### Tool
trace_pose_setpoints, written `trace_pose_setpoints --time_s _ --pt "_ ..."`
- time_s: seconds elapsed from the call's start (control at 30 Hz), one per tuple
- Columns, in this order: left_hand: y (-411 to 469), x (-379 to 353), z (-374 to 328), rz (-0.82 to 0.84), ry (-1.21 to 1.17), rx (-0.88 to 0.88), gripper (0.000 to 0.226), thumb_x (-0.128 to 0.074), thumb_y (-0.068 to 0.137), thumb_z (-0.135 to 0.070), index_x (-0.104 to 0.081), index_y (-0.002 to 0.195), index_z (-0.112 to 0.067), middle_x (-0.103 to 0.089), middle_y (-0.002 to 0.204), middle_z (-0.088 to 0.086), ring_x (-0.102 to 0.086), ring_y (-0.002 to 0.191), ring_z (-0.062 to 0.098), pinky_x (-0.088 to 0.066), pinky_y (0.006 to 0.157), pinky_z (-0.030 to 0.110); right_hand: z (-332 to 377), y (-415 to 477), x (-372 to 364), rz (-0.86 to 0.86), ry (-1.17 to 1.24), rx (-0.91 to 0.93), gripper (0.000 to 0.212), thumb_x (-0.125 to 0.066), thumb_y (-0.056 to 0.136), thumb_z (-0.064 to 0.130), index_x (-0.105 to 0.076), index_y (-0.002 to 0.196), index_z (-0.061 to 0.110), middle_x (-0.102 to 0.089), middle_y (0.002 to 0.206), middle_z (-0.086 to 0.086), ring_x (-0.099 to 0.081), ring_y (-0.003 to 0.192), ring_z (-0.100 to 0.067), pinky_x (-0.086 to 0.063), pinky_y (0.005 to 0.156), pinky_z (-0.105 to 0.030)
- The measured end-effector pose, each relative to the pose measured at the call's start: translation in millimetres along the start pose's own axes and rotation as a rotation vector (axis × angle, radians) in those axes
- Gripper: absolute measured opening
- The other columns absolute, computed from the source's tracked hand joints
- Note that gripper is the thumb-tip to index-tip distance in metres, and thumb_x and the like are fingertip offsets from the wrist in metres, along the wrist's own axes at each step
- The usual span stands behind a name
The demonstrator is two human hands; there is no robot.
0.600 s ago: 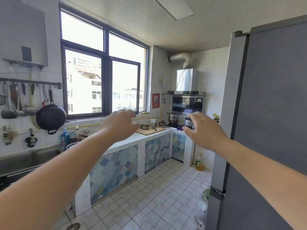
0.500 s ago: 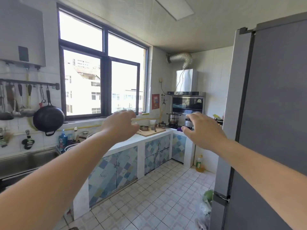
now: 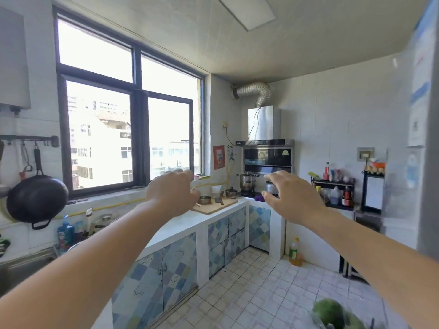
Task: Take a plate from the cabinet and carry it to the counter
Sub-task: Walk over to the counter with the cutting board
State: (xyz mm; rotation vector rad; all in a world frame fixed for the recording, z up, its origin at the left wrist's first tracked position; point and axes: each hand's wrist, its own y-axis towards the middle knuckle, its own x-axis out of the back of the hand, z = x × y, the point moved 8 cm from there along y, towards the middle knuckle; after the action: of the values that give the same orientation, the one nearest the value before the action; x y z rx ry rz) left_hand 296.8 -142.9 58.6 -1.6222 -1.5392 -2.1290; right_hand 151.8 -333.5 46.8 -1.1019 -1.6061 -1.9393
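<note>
no plate shows yet; it is presumably behind one of the patterned cabinet doors (image 3: 164, 279) under the white surface (image 3: 180, 224). left hand (image 3: 173, 193) and right hand (image 3: 292, 198) reach forward, fingers spread, empty. a plate likely handles stiff, breakable, slick: take it by opposite rims.

Two hands out front, left (image 3: 172, 192) and right (image 3: 291, 197), both empty. One black wok (image 3: 36, 200) on the wall rail. One cutting board (image 3: 217, 206) on the desk (image 3: 180, 224). Two pots at the stove, a steel stockpot (image 3: 247, 181) and maybe a kettle (image 3: 270, 186). One yellow oil bottle (image 3: 294, 252) on the floor.
</note>
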Motion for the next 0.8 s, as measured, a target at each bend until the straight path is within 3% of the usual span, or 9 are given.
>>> trace_pose_setpoints --time_s 0.1,0.17,0.43,0.6,0.7,0.8 --pt "41.2 -40.5 16.4 -0.006 0.01 -0.013 0.037 -0.046 0.086 -0.036 -0.055 0.117 -0.021 -0.062 0.11 -0.002 -0.05 0.081 0.015 -0.032 0.051 0.025 -9.2 39.9 -36.3 -0.005 0.008 -0.032 0.051 -0.045 0.09 0.041 -0.045 0.134 0.015 -0.052 0.137 -0.003 -0.048 0.123 -0.022 -0.04 0.101 -0.037" --pt "63.2 -70.3 21.4 0.01 0.029 -0.018 0.037 -0.045 0.086 -0.039 -0.055 0.117 -0.021 -0.061 0.109 -0.002 -0.049 0.079 0.016 -0.031 0.05 0.027 -17.7 61.8 -60.2 0.004 -0.006 -0.042 0.052 -0.044 0.091 0.04 -0.044 0.136 0.014 -0.05 0.14 -0.004 -0.044 0.127 -0.022 -0.036 0.104 -0.036" --pt "151.1 -174.9 18.6 0.035 0.01 -0.05 0.04 -0.043 0.086 -0.039 -0.053 0.121 -0.022 -0.059 0.117 -0.002 -0.057 0.101 0.021 -0.046 0.07 0.034 -71.4 148.2 -151.5 0.045 -0.033 -0.039 0.053 -0.044 0.091 0.039 -0.043 0.137 0.012 -0.05 0.139 -0.006 -0.043 0.128 -0.022 -0.034 0.105 -0.036" --pt "226.7 -226.7 2.3 -0.007 0.05 -0.071 0.036 -0.042 0.088 -0.039 -0.054 0.116 -0.019 -0.061 0.104 0.0 -0.052 0.079 0.018 -0.036 0.056 0.029 -118.5 214.0 -196.1 0.019 -0.045 0.008 0.051 -0.044 0.09 0.039 -0.044 0.134 0.013 -0.054 0.135 -0.004 -0.047 0.124 -0.021 -0.038 0.104 -0.037" --pt "278.3 -259.0 -9.4 -0.023 0.078 -0.081 0.036 -0.041 0.088 -0.039 -0.053 0.114 -0.018 -0.061 0.105 0.0 -0.057 0.081 0.02 -0.038 0.054 0.029 -155.9 256.3 -216.7 -0.007 -0.056 0.011 0.052 -0.043 0.09 0.039 -0.043 0.136 0.013 -0.053 0.136 -0.004 -0.046 0.125 -0.021 -0.038 0.105 -0.037" --pt "324.2 -295.1 -21.2 -0.018 0.057 -0.066 0.034 -0.042 0.087 -0.039 -0.053 0.111 -0.017 -0.059 0.1 -0.001 -0.052 0.074 0.018 -0.031 0.046 0.026 -190.2 290.8 -239.4 0.008 -0.078 -0.006 0.053 -0.042 0.091 0.039 -0.042 0.137 0.013 -0.052 0.138 -0.004 -0.045 0.127 -0.021 -0.037 0.106 -0.036"
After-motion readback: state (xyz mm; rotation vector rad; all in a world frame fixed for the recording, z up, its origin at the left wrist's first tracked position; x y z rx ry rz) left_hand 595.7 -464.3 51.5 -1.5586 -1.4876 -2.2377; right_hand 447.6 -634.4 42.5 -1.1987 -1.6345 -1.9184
